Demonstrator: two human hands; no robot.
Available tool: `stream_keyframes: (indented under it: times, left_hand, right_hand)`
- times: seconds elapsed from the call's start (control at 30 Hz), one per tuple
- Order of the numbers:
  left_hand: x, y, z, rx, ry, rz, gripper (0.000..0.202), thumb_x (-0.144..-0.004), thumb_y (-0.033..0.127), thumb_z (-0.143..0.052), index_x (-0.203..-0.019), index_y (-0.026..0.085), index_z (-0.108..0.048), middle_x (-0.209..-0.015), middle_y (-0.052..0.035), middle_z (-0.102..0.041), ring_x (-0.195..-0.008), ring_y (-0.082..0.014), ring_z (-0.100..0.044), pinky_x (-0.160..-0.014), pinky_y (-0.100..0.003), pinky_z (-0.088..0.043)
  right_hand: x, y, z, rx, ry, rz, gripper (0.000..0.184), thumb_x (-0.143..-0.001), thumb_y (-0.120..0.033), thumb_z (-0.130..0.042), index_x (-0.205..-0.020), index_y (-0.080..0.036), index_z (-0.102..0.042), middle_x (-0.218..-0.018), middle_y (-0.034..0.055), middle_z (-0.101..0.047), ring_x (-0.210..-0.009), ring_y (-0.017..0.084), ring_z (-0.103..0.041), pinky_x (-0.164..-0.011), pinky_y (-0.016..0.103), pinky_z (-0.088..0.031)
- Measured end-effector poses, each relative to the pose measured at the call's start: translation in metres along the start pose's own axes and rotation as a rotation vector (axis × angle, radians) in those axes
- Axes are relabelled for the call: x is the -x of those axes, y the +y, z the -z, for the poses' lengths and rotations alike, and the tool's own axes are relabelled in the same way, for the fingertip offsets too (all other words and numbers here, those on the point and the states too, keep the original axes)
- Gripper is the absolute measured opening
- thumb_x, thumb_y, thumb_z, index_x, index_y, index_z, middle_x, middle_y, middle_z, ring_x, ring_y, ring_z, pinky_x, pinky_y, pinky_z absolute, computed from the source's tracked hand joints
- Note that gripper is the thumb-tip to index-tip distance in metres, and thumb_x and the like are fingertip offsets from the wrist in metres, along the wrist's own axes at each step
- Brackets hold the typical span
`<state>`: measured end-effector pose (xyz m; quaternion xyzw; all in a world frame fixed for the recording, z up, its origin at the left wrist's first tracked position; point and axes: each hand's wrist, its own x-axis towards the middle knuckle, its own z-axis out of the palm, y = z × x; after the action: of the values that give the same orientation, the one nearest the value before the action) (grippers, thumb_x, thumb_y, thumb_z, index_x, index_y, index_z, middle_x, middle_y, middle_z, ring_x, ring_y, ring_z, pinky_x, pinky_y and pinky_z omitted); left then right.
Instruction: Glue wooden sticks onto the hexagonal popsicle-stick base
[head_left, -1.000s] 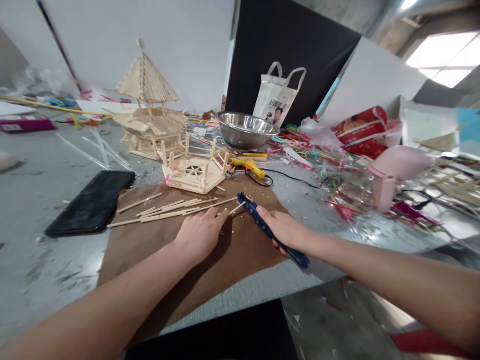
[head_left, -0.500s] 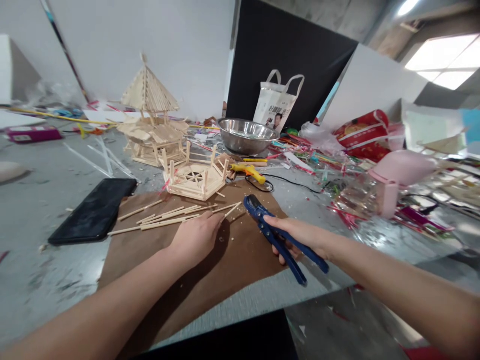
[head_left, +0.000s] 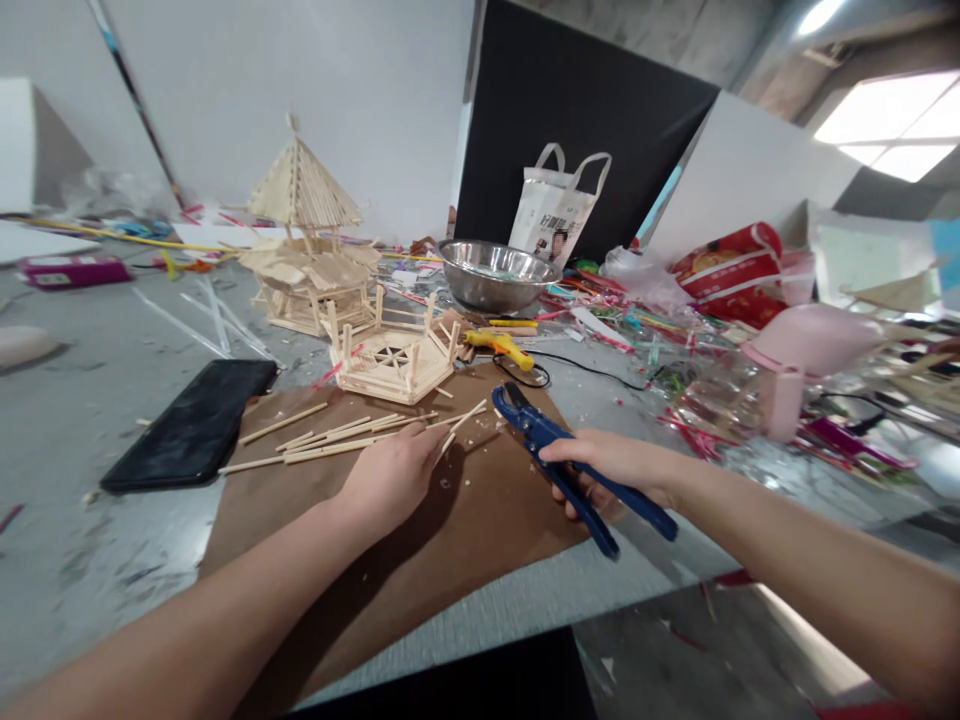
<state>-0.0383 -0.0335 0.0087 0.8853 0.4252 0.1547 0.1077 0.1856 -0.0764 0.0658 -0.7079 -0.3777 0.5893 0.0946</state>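
My left hand (head_left: 394, 475) is closed over thin wooden sticks (head_left: 463, 424), whose pale ends stick out to the right of the fingers. More wooden sticks (head_left: 330, 440) lie to its left on a brown sheet (head_left: 480, 530). In my right hand (head_left: 600, 465) is a blue hand cutter (head_left: 536, 430), its dark blade end towards the left hand and its handles spread. Behind the hands stands a six-sided stick frame (head_left: 394, 365) with short posts. A stick pavilion model (head_left: 307, 230) with a pointed roof is further back.
A black phone (head_left: 191, 425) lies on the left. A yellow glue gun (head_left: 501, 348) with a black cord rests behind the cutter, near a metal bowl (head_left: 496, 285). On the right are a pink-lidded jug (head_left: 787, 370), coloured scraps and a red bag (head_left: 731, 270).
My right hand has moved slightly right with the cutter, away from the stick ends. My left hand stays nearly in place, and the sticks at its fingertips have shifted slightly.
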Motion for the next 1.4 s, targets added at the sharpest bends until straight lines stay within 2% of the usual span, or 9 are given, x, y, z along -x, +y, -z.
stream_keyframes:
  times: [0.13, 0.43, 0.7, 0.83, 0.97, 1.2, 1.4]
  left_hand:
    - [0.0, 0.002, 0.002, -0.021, -0.032, -0.019, 0.03, -0.082, 0.025, -0.026, -0.105, 0.024, -0.046, -0.091, -0.0044, -0.056, -0.083, -0.0153, -0.054, -0.071, -0.025, -0.039]
    - [0.002, 0.003, -0.001, -0.07, -0.069, -0.085, 0.03, -0.081, 0.026, -0.024, -0.105, 0.027, -0.043, -0.088, -0.0034, -0.055, -0.077, -0.0171, -0.055, -0.062, -0.026, -0.04]
    - [0.001, 0.006, -0.001, -0.096, -0.138, -0.039, 0.029, -0.08, 0.026, -0.028, -0.101, 0.024, -0.047, -0.085, -0.0043, -0.055, -0.077, -0.0164, -0.054, -0.064, -0.026, -0.04]
    - [0.001, 0.005, -0.001, -0.104, -0.135, -0.057, 0.028, -0.08, 0.027, -0.027, -0.098, 0.024, -0.049, -0.082, -0.0036, -0.055, -0.075, -0.0163, -0.053, -0.063, -0.026, -0.04]
    - [0.001, 0.004, -0.002, -0.114, -0.113, -0.08, 0.029, -0.081, 0.027, -0.026, -0.102, 0.025, -0.047, -0.085, -0.0035, -0.055, -0.075, -0.0168, -0.054, -0.061, -0.027, -0.04]
    - [0.001, 0.007, 0.0, -0.118, -0.152, -0.046, 0.031, -0.08, 0.026, -0.026, -0.103, 0.024, -0.047, -0.084, -0.0047, -0.055, -0.075, -0.0166, -0.054, -0.06, -0.026, -0.04]
    - [0.001, 0.004, -0.003, -0.111, -0.102, -0.091, 0.03, -0.08, 0.025, -0.027, -0.103, 0.025, -0.046, -0.086, -0.0045, -0.055, -0.076, -0.0175, -0.054, -0.062, -0.027, -0.04]
  right_hand:
    - [-0.005, 0.0, -0.002, 0.049, -0.034, -0.008, 0.016, -0.071, -0.03, -0.041, -0.077, -0.016, -0.045, -0.063, 0.0025, -0.058, -0.045, 0.009, -0.054, -0.043, 0.019, -0.042]
    - [-0.012, -0.001, -0.009, 0.177, -0.066, -0.009, 0.016, -0.069, -0.03, -0.041, -0.072, -0.015, -0.047, -0.055, 0.0003, -0.055, -0.04, 0.008, -0.051, -0.041, 0.018, -0.04]
    - [-0.016, 0.001, -0.01, 0.167, -0.06, -0.012, 0.017, -0.07, -0.029, -0.038, -0.068, -0.014, -0.047, -0.053, 0.0013, -0.055, -0.037, 0.007, -0.048, -0.04, 0.019, -0.04]
    - [-0.017, 0.001, -0.012, 0.178, -0.059, -0.004, 0.019, -0.069, -0.03, -0.04, -0.064, -0.013, -0.047, -0.052, 0.0016, -0.054, -0.037, 0.007, -0.048, -0.039, 0.018, -0.04]
    - [-0.017, 0.0, -0.014, 0.214, -0.033, -0.008, 0.019, -0.068, -0.029, -0.04, -0.061, -0.013, -0.047, -0.052, 0.0013, -0.054, -0.036, 0.007, -0.047, -0.037, 0.019, -0.039]
    - [-0.014, -0.004, -0.019, 0.222, 0.003, -0.007, 0.017, -0.067, -0.027, -0.04, -0.059, -0.014, -0.045, -0.048, 0.0005, -0.051, -0.035, 0.007, -0.046, -0.037, 0.019, -0.038]
    - [-0.014, -0.002, -0.021, 0.248, 0.043, 0.009, 0.018, -0.068, -0.027, -0.039, -0.055, -0.014, -0.043, -0.046, 0.0, -0.049, -0.033, 0.006, -0.043, -0.036, 0.019, -0.038]
